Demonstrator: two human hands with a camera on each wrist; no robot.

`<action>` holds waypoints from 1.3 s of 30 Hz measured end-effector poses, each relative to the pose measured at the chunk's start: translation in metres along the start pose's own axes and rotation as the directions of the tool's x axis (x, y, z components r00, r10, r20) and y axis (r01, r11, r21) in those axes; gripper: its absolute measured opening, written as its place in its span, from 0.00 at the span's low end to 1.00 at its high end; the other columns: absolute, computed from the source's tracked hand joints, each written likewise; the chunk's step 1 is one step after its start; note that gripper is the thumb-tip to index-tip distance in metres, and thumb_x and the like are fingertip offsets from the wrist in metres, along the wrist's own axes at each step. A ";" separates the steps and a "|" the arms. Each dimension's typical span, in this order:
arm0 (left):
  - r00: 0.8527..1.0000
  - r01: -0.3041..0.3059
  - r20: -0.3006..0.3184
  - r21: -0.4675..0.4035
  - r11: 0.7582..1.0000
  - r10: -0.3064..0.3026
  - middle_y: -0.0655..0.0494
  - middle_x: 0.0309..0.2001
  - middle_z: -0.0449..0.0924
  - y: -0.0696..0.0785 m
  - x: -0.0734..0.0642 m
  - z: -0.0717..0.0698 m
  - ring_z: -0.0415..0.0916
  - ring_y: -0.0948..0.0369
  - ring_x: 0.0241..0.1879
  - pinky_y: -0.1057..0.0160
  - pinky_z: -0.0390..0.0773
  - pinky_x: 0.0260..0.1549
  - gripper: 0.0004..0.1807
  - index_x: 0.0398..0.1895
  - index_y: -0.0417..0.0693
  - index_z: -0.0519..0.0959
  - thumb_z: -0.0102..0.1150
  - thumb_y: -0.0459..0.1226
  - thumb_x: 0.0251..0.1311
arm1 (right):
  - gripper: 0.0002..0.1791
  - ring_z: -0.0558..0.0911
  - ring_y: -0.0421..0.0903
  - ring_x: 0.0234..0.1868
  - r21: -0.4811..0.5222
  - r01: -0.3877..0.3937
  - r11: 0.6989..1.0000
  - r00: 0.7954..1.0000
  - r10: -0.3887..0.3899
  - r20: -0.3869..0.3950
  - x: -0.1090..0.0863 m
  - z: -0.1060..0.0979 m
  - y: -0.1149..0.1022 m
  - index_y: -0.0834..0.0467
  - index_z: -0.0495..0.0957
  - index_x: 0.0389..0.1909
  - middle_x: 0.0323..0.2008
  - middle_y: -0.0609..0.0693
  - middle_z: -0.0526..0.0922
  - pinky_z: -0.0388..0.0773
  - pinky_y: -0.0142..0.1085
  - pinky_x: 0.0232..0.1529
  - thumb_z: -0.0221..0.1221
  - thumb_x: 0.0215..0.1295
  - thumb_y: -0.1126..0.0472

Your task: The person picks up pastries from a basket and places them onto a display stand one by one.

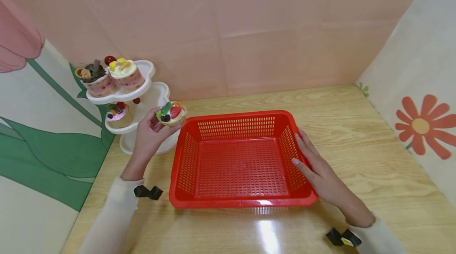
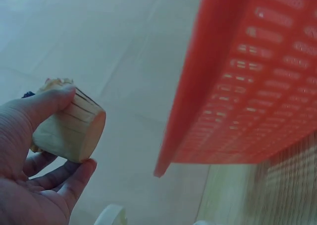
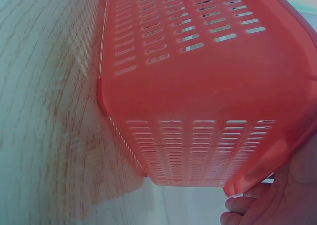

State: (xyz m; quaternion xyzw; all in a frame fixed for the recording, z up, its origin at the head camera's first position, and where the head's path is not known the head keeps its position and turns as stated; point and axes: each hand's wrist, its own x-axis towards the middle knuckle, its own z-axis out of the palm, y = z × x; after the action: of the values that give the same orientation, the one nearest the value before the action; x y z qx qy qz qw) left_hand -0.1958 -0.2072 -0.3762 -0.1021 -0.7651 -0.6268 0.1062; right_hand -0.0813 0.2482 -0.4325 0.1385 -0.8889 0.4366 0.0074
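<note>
In the head view my left hand (image 1: 151, 131) holds a cupcake (image 1: 172, 114) topped with strawberry, dark berries and a green leaf. Thumb and fingers pinch the pale ribbed side of the cupcake (image 2: 69, 123) in the left wrist view, its flat base facing out. The hand is between a white tiered stand (image 1: 160, 91) and the upper left corner of a red plastic basket (image 1: 231, 202). On the basket's right rim rests my right hand (image 1: 318, 172), fingers nearly straight and the thumb reaching over the inner edge. No items lie in the basket.
Two dessert cups, one chocolate-topped (image 1: 99, 81) and one yellow-topped (image 1: 126, 75), stand on the stand's upper tier. A pink-topped cupcake (image 1: 118, 115) sits on the tier below. The wooden table (image 1: 356, 127) meets a pink backdrop (image 1: 267, 28) and printed side walls.
</note>
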 end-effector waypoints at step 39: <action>0.950 0.106 -0.312 0.274 0.956 -0.016 0.44 0.59 0.79 -0.023 0.038 -0.036 0.77 0.55 0.55 0.66 0.78 0.52 0.39 0.67 0.39 0.73 0.79 0.39 0.52 | 0.39 0.43 0.61 0.80 -0.008 -0.019 1.000 1.000 0.019 0.003 -0.001 0.000 -0.004 0.43 0.41 0.82 0.82 0.43 0.35 0.65 0.72 0.58 0.51 0.79 0.52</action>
State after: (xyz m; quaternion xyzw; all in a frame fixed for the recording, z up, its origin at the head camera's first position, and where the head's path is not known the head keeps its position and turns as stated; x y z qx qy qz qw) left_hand -0.2373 -0.2462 -0.3795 0.0368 -0.8250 -0.5202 0.2178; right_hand -0.0797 0.2465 -0.4295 0.1307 -0.8920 0.4327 0.0022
